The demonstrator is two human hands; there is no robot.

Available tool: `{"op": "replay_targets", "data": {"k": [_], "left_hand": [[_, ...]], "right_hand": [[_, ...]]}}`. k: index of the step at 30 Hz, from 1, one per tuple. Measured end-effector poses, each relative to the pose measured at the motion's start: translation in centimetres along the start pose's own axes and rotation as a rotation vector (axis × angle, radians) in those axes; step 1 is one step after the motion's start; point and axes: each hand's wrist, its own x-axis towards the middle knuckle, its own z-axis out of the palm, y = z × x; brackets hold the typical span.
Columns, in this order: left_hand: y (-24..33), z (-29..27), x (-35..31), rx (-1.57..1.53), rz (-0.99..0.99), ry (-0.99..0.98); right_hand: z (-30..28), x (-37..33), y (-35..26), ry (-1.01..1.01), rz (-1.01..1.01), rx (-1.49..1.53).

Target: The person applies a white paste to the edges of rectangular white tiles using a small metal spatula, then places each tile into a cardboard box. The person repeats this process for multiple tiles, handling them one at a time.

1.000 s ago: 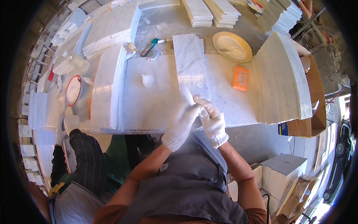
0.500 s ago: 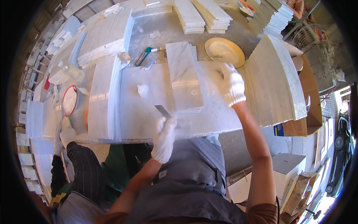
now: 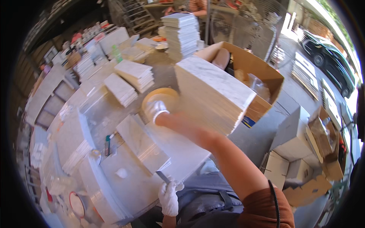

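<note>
My left hand (image 3: pixel 168 198), in a white knit glove, is closed around a flat grey metal blade (image 3: pixel 162 176) near the front edge of the table. My right hand (image 3: pixel 156 109), also gloved, reaches over the yellow bowl (image 3: pixel 172 93), which has pale material inside. Its fingers are smeared and partly hidden, so I cannot tell whether they grip anything. Between my hands lies a small stack of grey-veined marble tiles (image 3: pixel 141 143), resting on a larger pale slab (image 3: pixel 178 146). A white lump (image 3: pixel 121 173) sits left of these tiles.
A tall stack of marble tiles (image 3: pixel 218 89) stands right of the bowl, with an open cardboard box (image 3: pixel 272 76) behind it. More tile stacks (image 3: pixel 121 89) lie farther back. A green-handled tool (image 3: pixel 107 145) and another tile stack (image 3: pixel 102 193) are at left. Cartons (image 3: pixel 289 133) stand at lower right.
My view has swung to the right. My right hand has moved from beside the yellow bowl to over it. My left hand still holds the metal blade.
</note>
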Motion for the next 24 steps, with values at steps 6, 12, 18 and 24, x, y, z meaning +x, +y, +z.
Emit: {"op": "replay_targets", "data": {"k": [6, 12, 18, 24], "left_hand": [[1.6, 0.7, 0.0, 0.025, -0.062, -0.096], [1.5, 1.0, -1.1, 0.022, -0.160, -0.169], [1.7, 1.3, -1.4, 0.034, -0.233, -0.158], [2.6, 1.0, -1.1, 0.062, -0.191, -0.190]], "right_hand": [[1.3, 1.2, 1.0, -0.124, 0.017, 0.090], [2.6, 0.4, 2.1, 0.006, -0.073, 0.080], [3.0, 0.8, 3.2, -0.122, -0.040, 0.043], [0.7, 0.4, 4.4, -0.034, 0.146, 0.247]]}}
